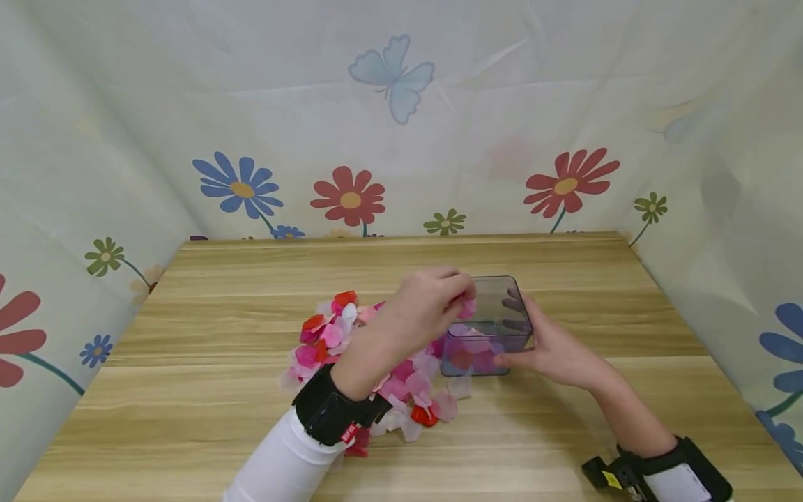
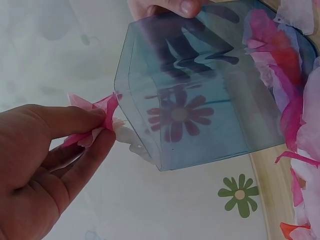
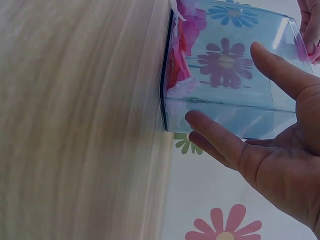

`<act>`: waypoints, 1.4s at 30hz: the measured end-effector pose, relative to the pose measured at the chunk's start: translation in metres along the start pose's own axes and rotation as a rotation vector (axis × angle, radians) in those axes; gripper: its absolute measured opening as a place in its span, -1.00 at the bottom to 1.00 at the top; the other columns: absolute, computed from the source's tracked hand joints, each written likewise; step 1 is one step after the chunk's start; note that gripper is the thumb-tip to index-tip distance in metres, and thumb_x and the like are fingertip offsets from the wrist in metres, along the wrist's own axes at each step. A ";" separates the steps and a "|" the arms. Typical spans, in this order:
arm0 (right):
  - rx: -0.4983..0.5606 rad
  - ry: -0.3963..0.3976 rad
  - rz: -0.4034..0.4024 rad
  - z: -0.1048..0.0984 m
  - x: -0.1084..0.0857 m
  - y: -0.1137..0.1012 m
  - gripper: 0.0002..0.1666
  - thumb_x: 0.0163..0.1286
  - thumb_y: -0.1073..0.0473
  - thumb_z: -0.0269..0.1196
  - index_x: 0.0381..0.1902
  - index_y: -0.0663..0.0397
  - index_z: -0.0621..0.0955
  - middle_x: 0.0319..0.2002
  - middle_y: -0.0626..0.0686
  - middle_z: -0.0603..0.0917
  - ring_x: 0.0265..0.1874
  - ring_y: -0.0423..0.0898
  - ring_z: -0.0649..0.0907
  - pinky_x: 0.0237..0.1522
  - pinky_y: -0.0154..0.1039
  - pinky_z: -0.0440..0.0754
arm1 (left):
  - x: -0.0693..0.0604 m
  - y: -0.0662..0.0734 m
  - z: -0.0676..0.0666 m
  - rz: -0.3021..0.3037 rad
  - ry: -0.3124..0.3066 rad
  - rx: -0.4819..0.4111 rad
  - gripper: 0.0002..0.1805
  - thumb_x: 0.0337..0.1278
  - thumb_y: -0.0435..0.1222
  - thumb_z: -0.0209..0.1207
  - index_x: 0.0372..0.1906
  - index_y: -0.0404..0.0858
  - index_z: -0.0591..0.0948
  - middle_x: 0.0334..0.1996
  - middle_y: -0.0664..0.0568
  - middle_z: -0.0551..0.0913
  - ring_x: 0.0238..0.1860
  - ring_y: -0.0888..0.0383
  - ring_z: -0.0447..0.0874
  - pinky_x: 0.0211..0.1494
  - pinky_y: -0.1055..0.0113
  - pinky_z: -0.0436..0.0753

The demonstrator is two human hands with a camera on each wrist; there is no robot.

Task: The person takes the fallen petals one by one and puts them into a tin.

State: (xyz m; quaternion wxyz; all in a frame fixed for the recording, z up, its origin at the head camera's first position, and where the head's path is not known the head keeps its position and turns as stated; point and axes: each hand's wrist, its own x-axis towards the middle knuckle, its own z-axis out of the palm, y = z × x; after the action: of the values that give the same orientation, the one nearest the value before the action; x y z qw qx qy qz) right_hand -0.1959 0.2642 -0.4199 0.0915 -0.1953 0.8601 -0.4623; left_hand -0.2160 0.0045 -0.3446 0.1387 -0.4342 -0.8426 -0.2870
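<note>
My left hand [image 1: 423, 303] pinches a few pink artificial petals [image 2: 106, 111] between thumb and fingertips, just above the rim of a clear bluish plastic box [image 1: 495, 300]. At the box's right side my right hand [image 1: 558, 352] holds it, thumb on the near face and fingers spread along the far side, visible through the plastic. Pink and red petals [image 3: 185, 37] lie in the bottom of the box, which stands upright on the table. Left of it a loose pile of pink, white and red petals [image 1: 323, 338] spreads out, partly hidden under my left forearm.
The wooden table [image 1: 207, 390] carries the box and the pile. A few stray petals [image 1: 461, 385] lie near the box's front. A pale cloth [image 1: 263, 77] printed with flowers and a butterfly encloses the back and both sides.
</note>
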 end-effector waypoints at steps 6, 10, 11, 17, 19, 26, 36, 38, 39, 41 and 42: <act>-0.003 -0.003 0.006 0.000 -0.001 0.000 0.33 0.24 0.12 0.54 0.65 -0.06 -0.12 0.32 0.26 0.42 0.20 0.20 0.53 0.19 0.19 0.50 | 0.003 -0.001 0.007 0.036 -0.023 0.027 -0.91 0.32 -0.47 0.28 -0.19 -0.25 0.72 -0.26 0.03 0.67 -0.26 0.20 0.64 -0.12 0.54 0.62; -0.006 -0.003 0.018 0.000 -0.001 -0.001 0.34 0.24 0.13 0.54 0.66 -0.04 -0.14 0.34 0.27 0.41 0.21 0.21 0.53 0.19 0.18 0.50 | 0.005 0.000 0.011 0.034 -0.049 0.030 -0.91 0.33 -0.45 0.28 -0.17 -0.24 0.72 -0.26 0.05 0.65 -0.26 0.21 0.64 -0.12 0.58 0.60; -0.009 -0.003 0.020 0.000 -0.001 -0.001 0.34 0.25 0.13 0.54 0.66 -0.03 -0.15 0.35 0.28 0.40 0.21 0.22 0.52 0.19 0.18 0.50 | 0.006 0.000 0.011 0.033 -0.053 0.028 -0.91 0.33 -0.45 0.28 -0.17 -0.23 0.72 -0.26 0.05 0.65 -0.26 0.21 0.64 -0.11 0.58 0.59; 0.002 -0.012 0.015 -0.001 0.000 0.000 0.35 0.24 0.10 0.54 0.65 -0.03 -0.14 0.34 0.27 0.41 0.19 0.17 0.54 0.17 0.11 0.53 | 0.008 0.003 0.014 0.043 -0.064 0.037 -0.91 0.32 -0.44 0.29 -0.15 -0.24 0.72 -0.23 0.05 0.66 -0.23 0.20 0.65 -0.07 0.59 0.59; 0.007 -0.016 0.007 -0.002 0.000 0.000 0.34 0.23 0.09 0.55 0.65 -0.02 -0.13 0.33 0.26 0.43 0.17 0.14 0.55 0.14 0.05 0.55 | 0.009 0.003 0.016 0.046 -0.080 0.055 -0.90 0.33 -0.45 0.28 -0.14 -0.23 0.72 -0.22 0.05 0.66 -0.24 0.21 0.63 -0.10 0.60 0.57; -0.004 -0.010 -0.003 -0.002 0.000 0.000 0.34 0.22 0.09 0.56 0.64 -0.01 -0.11 0.33 0.24 0.42 0.14 0.11 0.55 0.10 0.00 0.58 | 0.009 0.003 0.020 0.033 -0.152 0.103 -0.84 0.34 -0.44 0.26 -0.05 -0.23 0.71 -0.15 0.03 0.64 -0.19 0.19 0.62 -0.08 0.53 0.60; 0.008 -0.013 -0.019 -0.001 0.000 0.001 0.32 0.23 0.11 0.55 0.65 -0.03 -0.10 0.33 0.25 0.43 0.20 0.17 0.54 0.15 0.10 0.54 | 0.009 0.002 0.022 0.045 -0.192 0.108 -0.76 0.31 -0.44 0.30 0.03 -0.23 0.69 -0.03 -0.03 0.61 -0.10 0.12 0.66 0.01 0.48 0.62; 0.020 -0.020 -0.022 -0.001 0.001 0.002 0.33 0.23 0.12 0.55 0.65 -0.06 -0.11 0.34 0.27 0.42 0.21 0.19 0.53 0.14 0.13 0.54 | 0.008 0.002 0.022 0.047 -0.191 0.098 -0.75 0.31 -0.46 0.30 0.04 -0.23 0.69 0.00 -0.04 0.60 -0.08 0.13 0.65 0.02 0.50 0.61; 0.024 -0.023 -0.022 -0.001 0.001 0.003 0.32 0.24 0.11 0.55 0.65 -0.07 -0.11 0.34 0.26 0.42 0.20 0.19 0.54 0.13 0.12 0.56 | 0.008 0.002 0.021 0.049 -0.189 0.095 -0.75 0.31 -0.46 0.29 0.04 -0.24 0.69 0.01 -0.04 0.60 -0.06 0.13 0.64 0.03 0.51 0.60; 0.032 -0.028 -0.028 -0.001 0.000 0.003 0.32 0.25 0.11 0.54 0.65 -0.08 -0.11 0.35 0.29 0.40 0.20 0.21 0.54 0.11 0.13 0.57 | 0.008 0.001 0.021 0.056 -0.181 0.090 -0.75 0.31 -0.47 0.29 0.04 -0.24 0.69 0.03 -0.05 0.59 -0.03 0.12 0.62 0.06 0.51 0.59; 0.036 -0.030 -0.028 -0.001 0.000 0.003 0.31 0.25 0.11 0.54 0.65 -0.08 -0.11 0.35 0.30 0.40 0.20 0.22 0.54 0.11 0.12 0.58 | 0.008 0.001 0.021 0.060 -0.176 0.090 -0.75 0.31 -0.46 0.29 0.04 -0.24 0.70 0.03 -0.05 0.59 -0.02 0.12 0.61 0.07 0.50 0.58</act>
State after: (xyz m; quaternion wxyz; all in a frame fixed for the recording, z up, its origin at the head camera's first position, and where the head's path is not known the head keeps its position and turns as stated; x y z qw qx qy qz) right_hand -0.1971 0.2663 -0.4213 0.1014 -0.2129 0.8474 -0.4758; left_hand -0.2193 0.0224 -0.3571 0.0919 -0.4759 -0.8503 -0.2051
